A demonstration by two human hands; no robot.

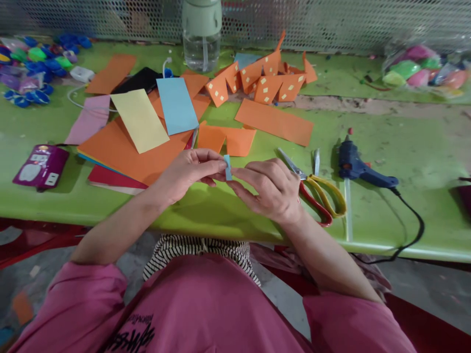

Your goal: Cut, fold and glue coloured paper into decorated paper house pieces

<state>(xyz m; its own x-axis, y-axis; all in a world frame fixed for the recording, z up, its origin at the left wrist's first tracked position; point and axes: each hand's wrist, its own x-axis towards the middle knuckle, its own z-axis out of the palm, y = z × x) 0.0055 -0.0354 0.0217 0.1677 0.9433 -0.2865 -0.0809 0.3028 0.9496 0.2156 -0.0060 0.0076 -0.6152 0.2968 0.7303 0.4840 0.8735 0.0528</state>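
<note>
A small light-blue paper strip (227, 167) stands between my two hands, just above the near edge of the green table (206, 211). My left hand (187, 171) pinches its left side with fingers pressed together. From the right, my right hand (270, 189) holds the same strip between thumb and fingertips. Right of that hand lie scissors (318, 191) with yellow and red handles, touching its back.
A blue glue gun (358, 166) with a black cord lies at right, a glue stick (348, 208) beside it. Orange, yellow, blue and pink paper sheets (142, 127) cover the middle and left. Folded orange pieces with pale squares (265, 81), a water bottle (201, 37), a purple packet (40, 166) and bagged colourful items also sit here.
</note>
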